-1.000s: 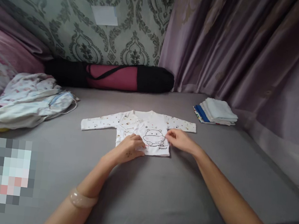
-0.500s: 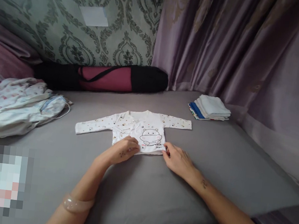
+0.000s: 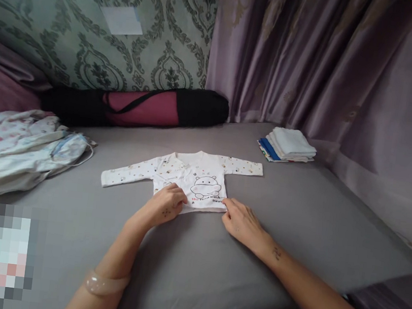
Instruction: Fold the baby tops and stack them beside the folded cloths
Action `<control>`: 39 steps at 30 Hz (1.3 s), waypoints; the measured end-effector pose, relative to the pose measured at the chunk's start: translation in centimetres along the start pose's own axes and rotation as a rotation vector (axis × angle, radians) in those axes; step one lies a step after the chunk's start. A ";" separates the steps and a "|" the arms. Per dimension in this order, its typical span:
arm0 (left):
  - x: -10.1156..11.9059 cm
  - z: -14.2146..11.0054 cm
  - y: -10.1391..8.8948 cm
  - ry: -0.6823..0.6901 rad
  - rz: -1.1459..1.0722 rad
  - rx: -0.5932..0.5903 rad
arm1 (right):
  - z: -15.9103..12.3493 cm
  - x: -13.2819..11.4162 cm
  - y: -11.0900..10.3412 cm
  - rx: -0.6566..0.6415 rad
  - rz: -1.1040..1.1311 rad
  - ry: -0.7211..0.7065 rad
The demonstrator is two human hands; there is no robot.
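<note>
A small white baby shirt (image 3: 207, 174) lies spread on the grey bed sheet, both long sleeves stretched out sideways. Its front carries a cartoon animal outline and some lettering; small prints dot the sleeves and left panel. At the lower left of its hem, my left hand (image 3: 166, 203) is closed, fingers curled down on the fabric. My right hand (image 3: 241, 220) pinches the lower right corner of the hem. The fingertips of the left hand are partly hidden behind its knuckles.
Folded cloths (image 3: 289, 144) are stacked at the back right near the purple curtain (image 3: 269, 57). A long black and maroon bag (image 3: 144, 108) lies along the wall. Crumpled clothes (image 3: 24, 148) are heaped at the left. The bed's edge (image 3: 380, 283) runs along the lower right.
My left hand has slid slightly left along the hem, and the fabric near it looks flatter. My right hand stays at the right corner. The view has shifted slightly.
</note>
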State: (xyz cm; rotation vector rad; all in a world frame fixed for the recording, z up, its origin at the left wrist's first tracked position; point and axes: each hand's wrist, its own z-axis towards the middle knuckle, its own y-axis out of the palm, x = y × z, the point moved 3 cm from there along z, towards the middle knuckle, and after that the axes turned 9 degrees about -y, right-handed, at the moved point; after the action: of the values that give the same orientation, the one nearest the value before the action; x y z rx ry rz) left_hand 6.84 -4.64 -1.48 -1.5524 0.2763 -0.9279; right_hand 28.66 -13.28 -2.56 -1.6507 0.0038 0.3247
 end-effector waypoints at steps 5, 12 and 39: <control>0.3 0.0 0.0 0.007 0.031 -0.046 | -0.4 0.1 -0.4 -0.003 -0.023 0.041; 0.7 -0.1 -0.2 -0.013 0.036 -0.013 | -0.2 1.8 -1.4 0.101 0.186 0.117; 3.3 9.1 7.7 -0.063 0.202 -0.054 | -0.6 -0.7 -0.3 0.014 -0.104 0.176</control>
State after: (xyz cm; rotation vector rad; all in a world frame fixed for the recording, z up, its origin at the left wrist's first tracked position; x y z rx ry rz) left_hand 17.73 -1.95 -6.63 -1.5679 0.4080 -0.7182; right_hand 28.15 -14.01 -2.10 -1.6543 0.0520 0.0996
